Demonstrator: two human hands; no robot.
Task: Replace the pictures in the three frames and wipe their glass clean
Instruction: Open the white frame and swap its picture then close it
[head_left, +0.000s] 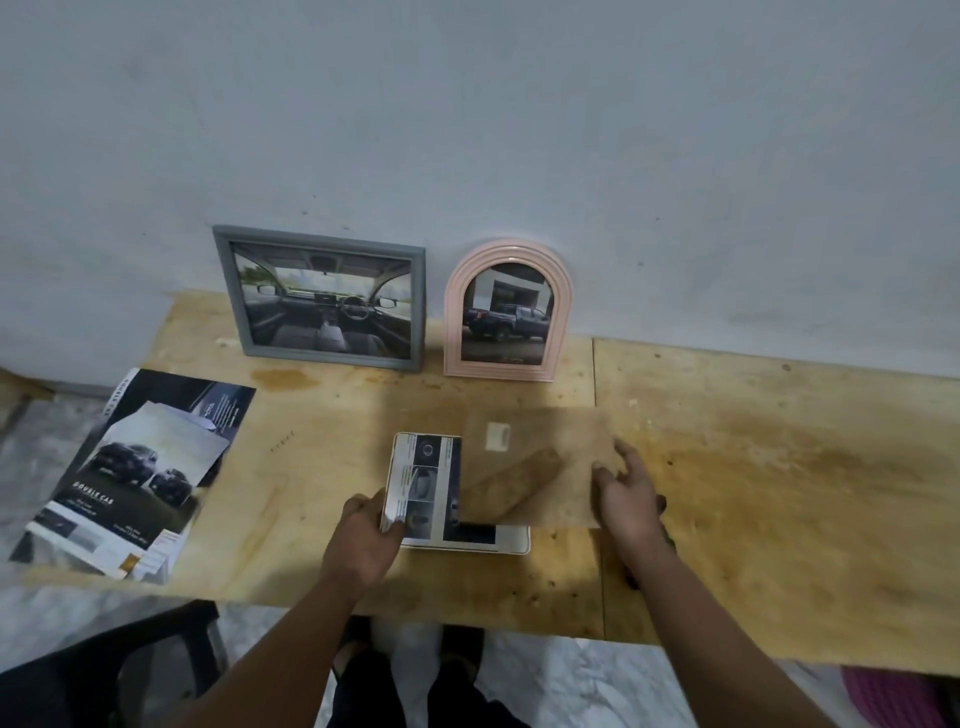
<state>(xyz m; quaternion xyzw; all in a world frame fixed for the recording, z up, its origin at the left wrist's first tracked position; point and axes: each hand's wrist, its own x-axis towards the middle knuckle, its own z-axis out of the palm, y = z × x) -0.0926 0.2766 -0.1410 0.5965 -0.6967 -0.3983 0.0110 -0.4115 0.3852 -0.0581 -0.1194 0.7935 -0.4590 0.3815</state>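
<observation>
Brochures (137, 475) lie at nine o'clock on the tabletop (779, 467). Left hand (363, 535) pinches the new picture (423, 486) over the white frame (511, 543). At three o'clock, right hand (626, 486), fingers spread, apparently steadies the backing board (540, 467), whose long axis runs left-right.

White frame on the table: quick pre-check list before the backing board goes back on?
1. White frame lies flat, face down: ok.
2. New picture seated square in the frame: not ok, its left edge is lifted.
3. Left hand grips the picture's left edge: ok.
4. Right hand on the backing board, fingers straight: ok.
5. Backing board aligned over the frame: not ok, it sits off to the right.
6. Glass clean: cannot tell, hidden underneath.
</observation>
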